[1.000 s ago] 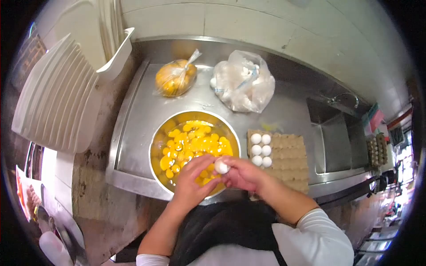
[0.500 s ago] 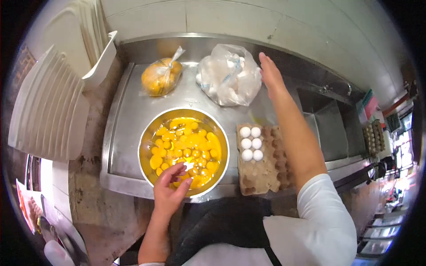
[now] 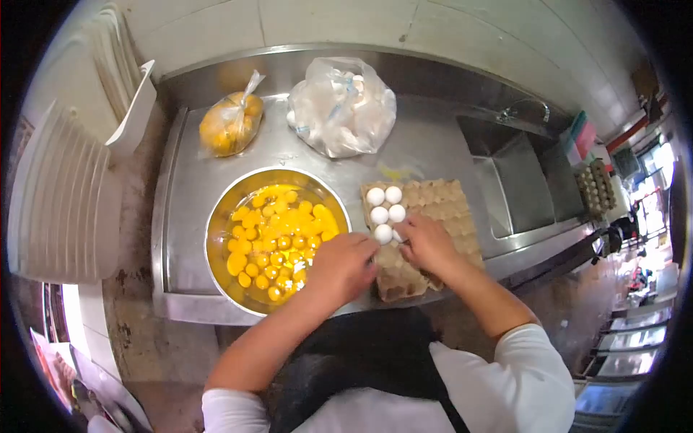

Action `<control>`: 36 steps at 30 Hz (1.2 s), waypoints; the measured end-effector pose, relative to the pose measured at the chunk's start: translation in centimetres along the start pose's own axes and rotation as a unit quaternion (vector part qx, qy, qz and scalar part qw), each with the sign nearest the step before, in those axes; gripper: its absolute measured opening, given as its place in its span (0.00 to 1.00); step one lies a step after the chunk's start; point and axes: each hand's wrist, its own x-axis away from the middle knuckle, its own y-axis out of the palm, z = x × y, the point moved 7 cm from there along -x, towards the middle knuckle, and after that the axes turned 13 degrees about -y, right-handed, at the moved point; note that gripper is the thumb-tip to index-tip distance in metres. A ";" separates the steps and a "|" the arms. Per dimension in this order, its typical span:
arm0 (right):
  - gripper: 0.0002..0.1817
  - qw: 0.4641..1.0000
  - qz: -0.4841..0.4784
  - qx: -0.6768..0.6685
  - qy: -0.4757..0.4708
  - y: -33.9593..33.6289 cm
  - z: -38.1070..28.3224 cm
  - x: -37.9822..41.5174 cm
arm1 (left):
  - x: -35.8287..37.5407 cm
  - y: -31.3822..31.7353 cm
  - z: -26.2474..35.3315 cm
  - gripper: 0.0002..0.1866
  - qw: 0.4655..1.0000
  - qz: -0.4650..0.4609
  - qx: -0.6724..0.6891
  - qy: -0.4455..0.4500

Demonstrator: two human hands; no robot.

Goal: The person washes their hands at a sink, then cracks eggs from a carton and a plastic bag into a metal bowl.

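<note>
A large metal bowl (image 3: 216,267) holds many cracked yolks and egg whites. To its right lies a cardboard egg tray (image 3: 426,198) with several white eggs (image 3: 379,215) in its left columns. My right hand (image 3: 427,247) has its fingers closed on the lower right egg (image 3: 398,235) of the group. Between the bowl's right rim and the tray is my left hand (image 3: 345,265), its fingers curled and mostly turned out of sight; whether it holds anything is hidden.
Behind the bowl are a tied bag of yellow-orange contents (image 3: 231,124) and a clear bag of white shells (image 3: 343,108). A sink (image 3: 516,180) is at the right, with more egg trays (image 3: 596,189) beyond. White plastic containers (image 3: 65,202) stand at the left.
My right hand has come from beside the shell bag down to the eggs. My left hand has left the space over the bowl, moving right toward the tray. The view has shifted slightly.
</note>
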 end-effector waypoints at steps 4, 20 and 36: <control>0.21 0.997 0.053 -0.050 0.016 1.1 1.3 0.4 | -4.7 5.9 0.3 0.10 0.986 0.025 -0.159 0.033; 0.21 0.491 0.188 -0.813 0.250 2.9 -3.5 7.3 | -4.6 0.9 -1.0 0.25 0.988 0.100 0.097 -0.068; 0.24 0.935 0.295 -0.192 0.048 7.8 -13.9 12.1 | 12.5 -4.5 -11.6 0.14 0.673 -0.054 0.657 -0.335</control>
